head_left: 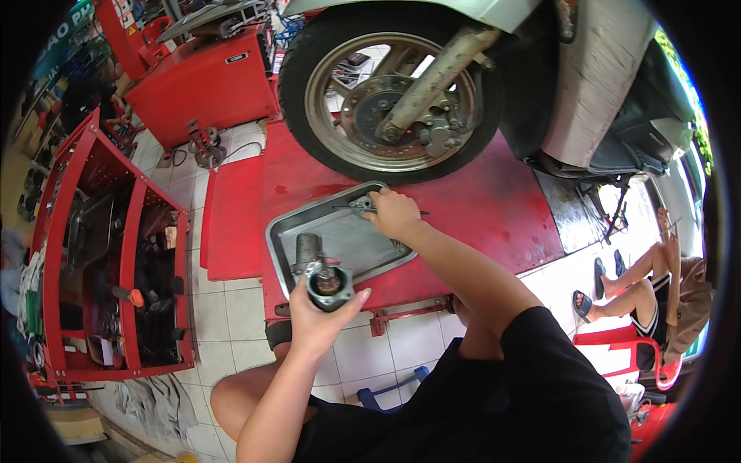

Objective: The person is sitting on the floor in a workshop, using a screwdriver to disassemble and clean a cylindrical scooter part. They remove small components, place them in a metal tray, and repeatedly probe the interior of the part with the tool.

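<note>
My left hand (320,324) grips a round metal housing (330,285) with a dark hollow opening turned up and lugs on its rim. It is held over the near edge of a shallow metal tray (340,231). Just behind the housing a grey metal cylinder (309,247) stands in the tray's left part. My right hand (395,214) reaches to the tray's far right corner, its fingers closed by a small metal part (361,203). Thin dark ends show on both sides of that hand; what exactly it holds is hidden.
The tray rests on a red lift platform (494,201), under a scooter's front wheel (386,92). A red tool cart (131,262) stands left, with a red cabinet (208,85) behind. At right a person (656,285) sits on a red chair (617,337). A blue stool (394,390) is below me.
</note>
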`<state>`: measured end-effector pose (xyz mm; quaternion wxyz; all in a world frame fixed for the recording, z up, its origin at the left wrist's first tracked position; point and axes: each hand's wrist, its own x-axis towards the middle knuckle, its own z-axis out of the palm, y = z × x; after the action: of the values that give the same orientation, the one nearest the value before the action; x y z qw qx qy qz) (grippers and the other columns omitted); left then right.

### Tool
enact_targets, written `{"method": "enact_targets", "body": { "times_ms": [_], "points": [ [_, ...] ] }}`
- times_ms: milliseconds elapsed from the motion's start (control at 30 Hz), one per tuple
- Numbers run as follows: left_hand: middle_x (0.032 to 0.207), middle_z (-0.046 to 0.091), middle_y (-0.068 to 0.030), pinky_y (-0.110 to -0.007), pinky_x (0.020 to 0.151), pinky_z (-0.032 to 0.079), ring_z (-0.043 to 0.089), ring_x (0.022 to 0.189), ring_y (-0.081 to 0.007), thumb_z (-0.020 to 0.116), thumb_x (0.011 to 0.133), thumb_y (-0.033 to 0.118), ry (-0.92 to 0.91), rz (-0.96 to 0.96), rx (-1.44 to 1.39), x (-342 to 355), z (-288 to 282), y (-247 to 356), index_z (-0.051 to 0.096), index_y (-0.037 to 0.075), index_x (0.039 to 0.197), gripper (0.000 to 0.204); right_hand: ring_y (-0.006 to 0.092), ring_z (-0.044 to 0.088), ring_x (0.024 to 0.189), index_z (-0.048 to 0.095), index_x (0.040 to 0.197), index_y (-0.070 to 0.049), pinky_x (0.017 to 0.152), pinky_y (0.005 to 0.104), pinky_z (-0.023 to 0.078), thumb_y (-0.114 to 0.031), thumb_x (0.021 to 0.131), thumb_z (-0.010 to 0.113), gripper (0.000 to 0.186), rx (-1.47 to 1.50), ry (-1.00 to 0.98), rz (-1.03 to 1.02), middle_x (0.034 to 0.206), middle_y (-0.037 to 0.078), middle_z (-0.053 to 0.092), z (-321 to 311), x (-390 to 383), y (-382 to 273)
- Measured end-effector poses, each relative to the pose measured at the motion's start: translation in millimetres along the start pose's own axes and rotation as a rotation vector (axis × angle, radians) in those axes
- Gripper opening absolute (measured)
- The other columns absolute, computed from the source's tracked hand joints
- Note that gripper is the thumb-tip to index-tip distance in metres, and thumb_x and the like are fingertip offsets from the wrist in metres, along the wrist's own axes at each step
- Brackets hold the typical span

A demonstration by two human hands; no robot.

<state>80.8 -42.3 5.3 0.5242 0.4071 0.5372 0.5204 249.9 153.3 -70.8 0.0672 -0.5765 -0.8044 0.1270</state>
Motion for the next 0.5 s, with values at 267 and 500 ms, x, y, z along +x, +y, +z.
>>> {"method": "enact_targets", "body": {
  "times_ms": [267, 500],
  "points": [
    [0.094, 0.065, -0.0041, -0.027, 0.082, 0.051, 0.061, 0.087, -0.0093, 0.086, 0.071, 0.008, 0.005, 0.087, 0.176, -1, 2, 3, 0.056, 0.001, 0.106, 0.046, 0.0351, 0.068, 0.097, 0.073, 0.102, -0.006, 0.083, 0.046, 0.055, -0.034, 0.083, 0.076, 0.034, 0.068, -0.002, 0.016, 0.108, 0.014, 0.068, 6, 6, 0],
    [0.091, 0.067, -0.0056, -0.028, 0.08, 0.052, 0.063, 0.085, -0.0114, 0.084, 0.069, 0.006, 0.041, 0.102, 0.205, 3, 7, 2, 0.055, -0.001, 0.104, 0.046, 0.0295, 0.07, 0.087, 0.074, 0.102, -0.005, 0.078, 0.0416, 0.054, -0.029, 0.082, 0.078, 0.032, 0.305, 0.14, -0.067, 0.098, 0.015, 0.072, -1, -4, -1]
  ]
}}
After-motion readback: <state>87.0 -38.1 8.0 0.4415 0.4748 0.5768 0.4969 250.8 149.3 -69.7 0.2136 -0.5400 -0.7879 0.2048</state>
